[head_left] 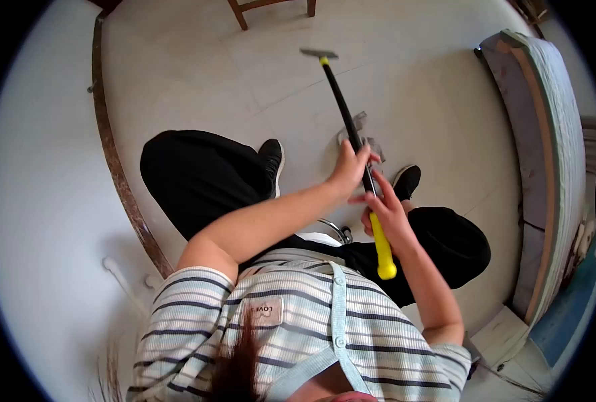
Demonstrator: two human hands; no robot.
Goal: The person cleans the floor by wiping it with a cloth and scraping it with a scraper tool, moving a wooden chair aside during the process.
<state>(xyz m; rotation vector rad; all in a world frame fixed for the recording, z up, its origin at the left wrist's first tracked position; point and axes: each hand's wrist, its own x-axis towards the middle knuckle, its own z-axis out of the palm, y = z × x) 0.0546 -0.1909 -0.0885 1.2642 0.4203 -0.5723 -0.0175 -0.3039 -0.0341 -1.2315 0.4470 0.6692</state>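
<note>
A long-handled scraper [341, 100] with a black shaft, a yellow grip and a flat grey blade points up and away from my body. My left hand [353, 169] is closed around the middle of the black shaft. Lower down, my right hand [388, 211] holds the tool near the top of the yellow grip, with some fingers partly stretched along the shaft. The grip's rounded end sticks out below that hand, over my lap. Behind the shaft, a crumpled clear plastic wrapper [376, 149] lies on the floor, partly hidden by my hands.
My knees are spread, with black shoes [272, 161] on the tiled floor [197, 74]. A wooden chair [271, 5] shows at the top. Along the right stands a folded mattress or pad [532, 174]. A white wall [43, 167] with a brown skirting [114, 147] runs down the left.
</note>
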